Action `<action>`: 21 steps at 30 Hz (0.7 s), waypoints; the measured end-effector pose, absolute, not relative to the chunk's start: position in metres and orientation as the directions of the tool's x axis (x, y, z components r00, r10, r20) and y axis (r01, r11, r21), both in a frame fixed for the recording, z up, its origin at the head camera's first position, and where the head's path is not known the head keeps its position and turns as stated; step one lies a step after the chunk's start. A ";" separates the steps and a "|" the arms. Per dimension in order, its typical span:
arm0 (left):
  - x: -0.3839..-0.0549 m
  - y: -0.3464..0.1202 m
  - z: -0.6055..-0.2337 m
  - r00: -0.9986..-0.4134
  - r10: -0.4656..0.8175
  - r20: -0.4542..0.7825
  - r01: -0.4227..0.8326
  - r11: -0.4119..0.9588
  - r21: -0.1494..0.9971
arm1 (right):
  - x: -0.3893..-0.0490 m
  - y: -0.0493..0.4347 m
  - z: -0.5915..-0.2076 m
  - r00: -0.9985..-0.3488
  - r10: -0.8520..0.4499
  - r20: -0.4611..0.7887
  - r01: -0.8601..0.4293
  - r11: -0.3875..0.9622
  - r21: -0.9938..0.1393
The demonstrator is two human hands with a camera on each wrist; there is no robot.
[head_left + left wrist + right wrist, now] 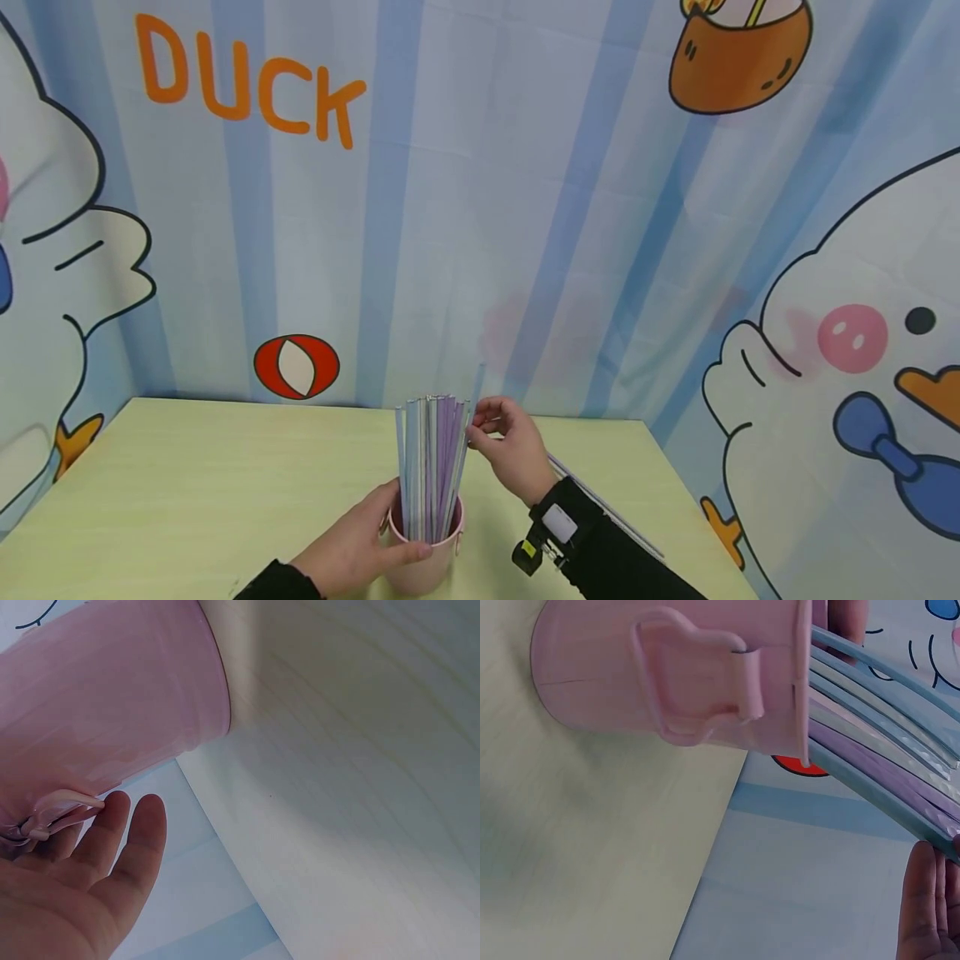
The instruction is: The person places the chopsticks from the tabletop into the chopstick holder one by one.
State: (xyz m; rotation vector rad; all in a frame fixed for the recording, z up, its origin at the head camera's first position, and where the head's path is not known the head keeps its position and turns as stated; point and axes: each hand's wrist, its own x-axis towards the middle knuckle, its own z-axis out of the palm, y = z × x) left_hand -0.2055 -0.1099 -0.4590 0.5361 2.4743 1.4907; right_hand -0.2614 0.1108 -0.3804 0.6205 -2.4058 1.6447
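Observation:
A pink bucket [420,575] with side handles [697,675] stands upright on the table. Long thin straws [431,467] in blue, purple and whitish tones rise out of it in a bundle. My left hand [360,537] holds the bucket at its left side, the thumb across the front. In the left wrist view, fingers [142,840] of that hand lie by the bucket's handle [67,806]. My right hand [513,450] is at the bundle's upper right, pinching a blue straw [885,795] between thumb and fingers; the straw's top sticks up above the hand.
A few thin straws or rods [626,527] lie on the pale wooden table [225,475] along the right forearm, which partly hides them. Behind the table's back edge hangs a blue striped curtain [465,208] printed with ducks. A wrist camera [528,557] sits on the right wrist.

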 end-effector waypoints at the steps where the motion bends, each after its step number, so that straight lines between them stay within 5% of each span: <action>1: -0.205 -0.110 -0.459 -0.913 0.408 0.016 0.205 0.424 0.882 | -0.262 0.111 -0.382 -0.905 -0.246 0.347 -0.414 0.319 -0.852; 21: -0.206 -0.109 -0.462 -0.914 0.405 0.025 0.208 0.414 0.886 | -0.239 0.107 -0.396 -0.900 -0.361 0.246 -0.384 0.385 -0.840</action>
